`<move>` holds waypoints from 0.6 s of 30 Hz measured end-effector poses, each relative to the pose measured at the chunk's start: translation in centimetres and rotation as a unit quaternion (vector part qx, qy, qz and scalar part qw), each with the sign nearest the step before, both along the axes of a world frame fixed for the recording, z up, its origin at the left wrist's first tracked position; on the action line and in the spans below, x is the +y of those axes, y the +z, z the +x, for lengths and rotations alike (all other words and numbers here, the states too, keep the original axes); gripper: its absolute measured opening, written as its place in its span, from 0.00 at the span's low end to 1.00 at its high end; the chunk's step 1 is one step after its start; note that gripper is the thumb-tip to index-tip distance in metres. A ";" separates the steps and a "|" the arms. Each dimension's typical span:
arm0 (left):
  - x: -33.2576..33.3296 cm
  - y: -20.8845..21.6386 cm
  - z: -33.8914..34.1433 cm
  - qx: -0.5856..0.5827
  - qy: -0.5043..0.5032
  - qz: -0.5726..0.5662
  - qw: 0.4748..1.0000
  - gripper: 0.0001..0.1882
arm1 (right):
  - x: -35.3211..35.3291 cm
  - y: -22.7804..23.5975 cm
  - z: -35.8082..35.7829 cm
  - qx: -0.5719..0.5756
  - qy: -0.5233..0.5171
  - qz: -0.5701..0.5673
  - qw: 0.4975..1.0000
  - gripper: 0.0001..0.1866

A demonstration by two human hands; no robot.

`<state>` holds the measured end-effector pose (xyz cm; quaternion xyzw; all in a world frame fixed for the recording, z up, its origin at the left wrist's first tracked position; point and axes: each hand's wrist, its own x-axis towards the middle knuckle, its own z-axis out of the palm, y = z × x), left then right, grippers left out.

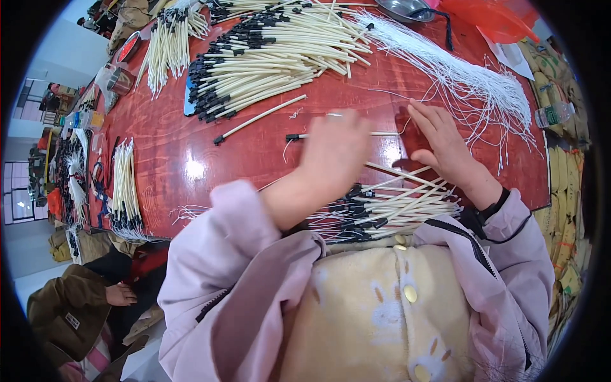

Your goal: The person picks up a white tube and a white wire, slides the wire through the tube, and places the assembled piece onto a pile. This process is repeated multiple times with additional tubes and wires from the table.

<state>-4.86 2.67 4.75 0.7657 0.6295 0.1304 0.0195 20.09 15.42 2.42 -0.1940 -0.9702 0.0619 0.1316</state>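
A pale thin rod with a black cap at its left end lies crosswise on the red table. Over its middle is my left hand, smeared by motion, its fingertips hidden. Farther right, my right hand is open, fingers stretched out and thumb apart, near the rod's right end. A thin white string runs by its fingertips. Another black-capped rod lies alone, farther off to the left. Close to my body is a loose pile of rods with black caps and white strings, partly behind my left forearm.
On the red table, a large heap of capped rods lies at the far side. A bundle of white strings spreads at far right, below a metal bowl. Rod bundles stand left. Another person's hand shows lower left.
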 end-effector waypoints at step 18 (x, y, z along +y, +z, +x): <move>-11.4 -1.4 -14.6 0.009 0.228 0.067 0.971 0.08 | -0.2 3.0 -1.3 0.061 0.074 0.005 0.995 0.10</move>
